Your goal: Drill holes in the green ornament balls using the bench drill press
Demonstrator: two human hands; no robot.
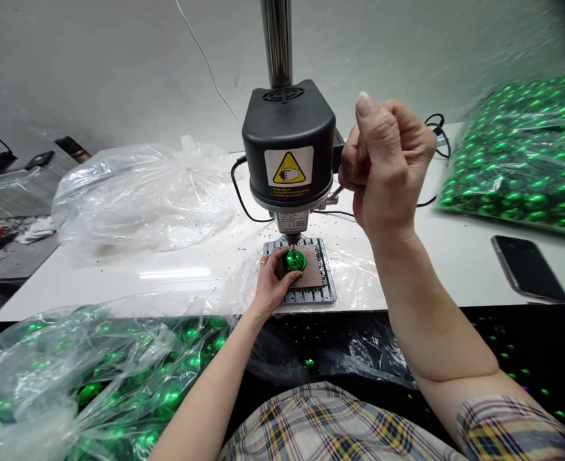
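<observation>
A shiny green ball (295, 260) sits under the bit of a black bench drill (288, 137), on a brown board (315, 269) over the grooved metal base (329, 291). My left hand (273, 282) grips the ball from its left side, thumb in front and fingers behind. Raised at the right of the drill head, my right hand (388, 153) is closed round something mostly hidden by its fingers, at the side of the drill where the feed lever is. Dark shavings lie around the base.
A clear bag of green balls (527, 153) lies at the back right, a phone (530, 267) at the right edge. An open bag of green balls (95, 378) is at the front left. Crumpled clear plastic (143, 192) covers the back left. A steel column (277, 45) rises behind the drill.
</observation>
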